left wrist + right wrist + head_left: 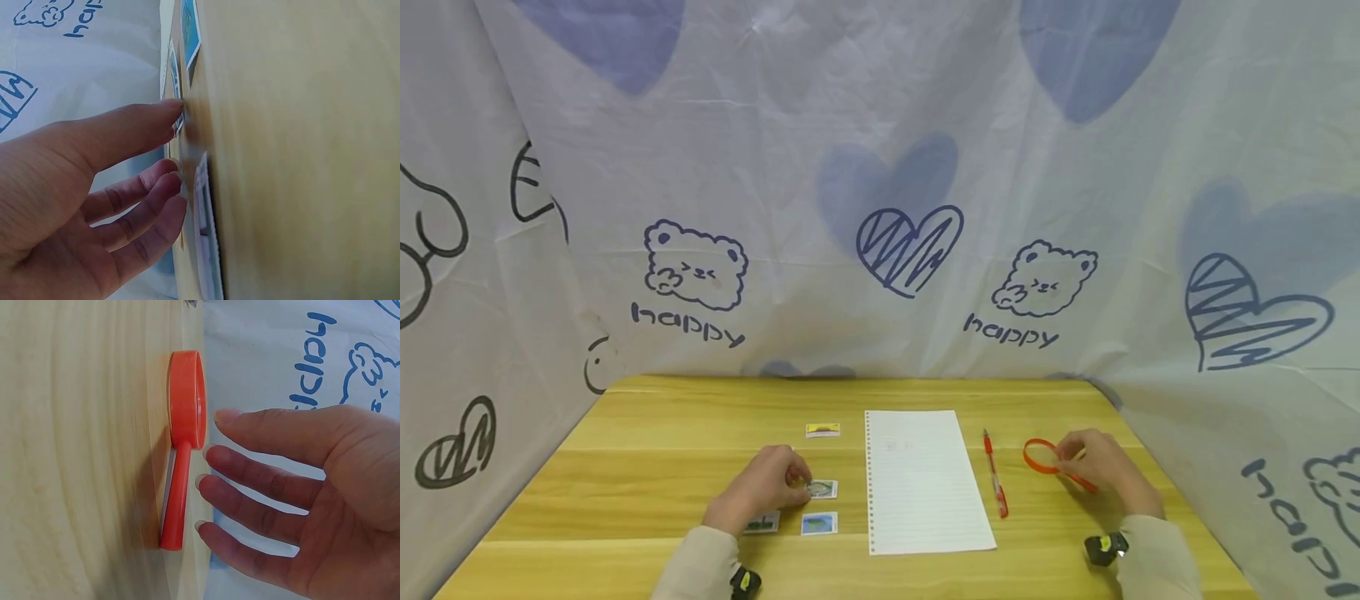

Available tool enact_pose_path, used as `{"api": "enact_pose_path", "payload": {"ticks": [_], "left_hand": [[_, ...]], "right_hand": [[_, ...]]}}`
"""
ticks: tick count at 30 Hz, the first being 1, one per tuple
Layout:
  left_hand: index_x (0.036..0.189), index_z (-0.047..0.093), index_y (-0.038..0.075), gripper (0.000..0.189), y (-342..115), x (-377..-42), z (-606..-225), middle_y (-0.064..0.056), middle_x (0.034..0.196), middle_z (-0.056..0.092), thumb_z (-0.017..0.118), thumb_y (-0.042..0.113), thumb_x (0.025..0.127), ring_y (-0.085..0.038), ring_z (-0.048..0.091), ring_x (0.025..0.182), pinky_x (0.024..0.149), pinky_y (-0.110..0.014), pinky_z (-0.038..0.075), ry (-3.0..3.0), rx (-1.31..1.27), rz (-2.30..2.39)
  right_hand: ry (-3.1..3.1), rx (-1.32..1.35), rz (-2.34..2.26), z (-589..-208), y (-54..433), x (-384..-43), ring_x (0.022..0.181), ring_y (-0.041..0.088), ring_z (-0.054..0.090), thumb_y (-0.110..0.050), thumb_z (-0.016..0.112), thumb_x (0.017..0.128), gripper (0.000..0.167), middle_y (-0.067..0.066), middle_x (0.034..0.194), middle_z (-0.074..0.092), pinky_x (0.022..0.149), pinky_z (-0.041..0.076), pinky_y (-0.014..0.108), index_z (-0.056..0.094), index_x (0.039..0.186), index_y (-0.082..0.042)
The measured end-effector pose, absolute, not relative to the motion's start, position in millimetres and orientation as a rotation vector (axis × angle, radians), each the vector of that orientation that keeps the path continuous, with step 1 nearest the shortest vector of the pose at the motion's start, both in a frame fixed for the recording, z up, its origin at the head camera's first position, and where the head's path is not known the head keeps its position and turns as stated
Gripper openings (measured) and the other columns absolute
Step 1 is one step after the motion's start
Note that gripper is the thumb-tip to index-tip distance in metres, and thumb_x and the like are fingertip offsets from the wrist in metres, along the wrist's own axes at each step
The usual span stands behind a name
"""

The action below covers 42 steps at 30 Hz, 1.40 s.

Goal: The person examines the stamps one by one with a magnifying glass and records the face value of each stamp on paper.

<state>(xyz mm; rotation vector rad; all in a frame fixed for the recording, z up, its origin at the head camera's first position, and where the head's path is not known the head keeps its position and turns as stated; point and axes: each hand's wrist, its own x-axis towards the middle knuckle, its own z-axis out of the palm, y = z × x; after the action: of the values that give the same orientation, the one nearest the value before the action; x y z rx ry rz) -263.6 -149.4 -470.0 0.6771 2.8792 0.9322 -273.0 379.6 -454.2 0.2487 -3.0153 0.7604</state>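
Observation:
My left hand (769,481) reaches low over the table, thumb and fingertips right at the left edge of a postage stamp (824,489). In the left wrist view, the thumb (140,125) overlaps the stamp and the other fingers bend loosely with a gap below it. A blue stamp (819,523) lies nearer me, and a dark-pictured stamp (763,522) sits partly under the wrist. At the right, my right hand (1097,462) hovers beside a red magnifying glass (185,400), fingers loosely bent and apart from its handle (177,500) in the right wrist view.
Between the hands lies a lined white sheet (921,483) with punched holes along its left edge. A red pen (995,475) is right of the paper. Farther back is a yellow stamp (823,430). A printed white curtain (790,250) closes off the wooden table (685,408).

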Motion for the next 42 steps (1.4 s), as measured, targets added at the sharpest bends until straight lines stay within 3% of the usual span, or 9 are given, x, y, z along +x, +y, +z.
{"api": "enact_pose_path", "payload": {"ticks": [18,27,42], "left_hand": [[0.087,0.077,0.006,0.017,-148,-262,-468,-0.004,0.086,0.071,0.09,0.01,0.077,-0.014,0.062,0.078,0.073,-0.035,0.057,2.921,0.604,0.92],[0.089,0.077,0.007,0.016,-147,-263,-470,-0.003,0.087,0.07,0.089,0.01,0.078,-0.013,0.061,0.079,0.074,-0.036,0.056,2.937,0.57,0.907],[0.09,0.078,0.006,0.013,-149,-264,-472,-0.004,0.088,0.073,0.087,0.008,0.08,-0.014,0.064,0.08,0.074,-0.037,0.058,2.925,0.589,0.921]], "right_hand": [[-3.048,0.183,0.68,-458,390,-272,0.083,0.022,0.065,-0.005,0.08,0.083,0.014,0.009,0.088,0.073,0.075,0.054,0.037,0.075,0.095,0.001],[-3.048,0.16,0.686,-462,394,-274,0.074,0.015,0.061,-0.003,0.082,0.078,0.009,0.004,0.079,0.074,0.069,0.051,0.032,0.076,0.084,-0.003],[-3.103,0.112,0.708,-464,395,-272,0.078,0.018,0.059,0.0,0.077,0.079,0.009,0.006,0.083,0.072,0.071,0.05,0.032,0.075,0.089,-0.001]]}}
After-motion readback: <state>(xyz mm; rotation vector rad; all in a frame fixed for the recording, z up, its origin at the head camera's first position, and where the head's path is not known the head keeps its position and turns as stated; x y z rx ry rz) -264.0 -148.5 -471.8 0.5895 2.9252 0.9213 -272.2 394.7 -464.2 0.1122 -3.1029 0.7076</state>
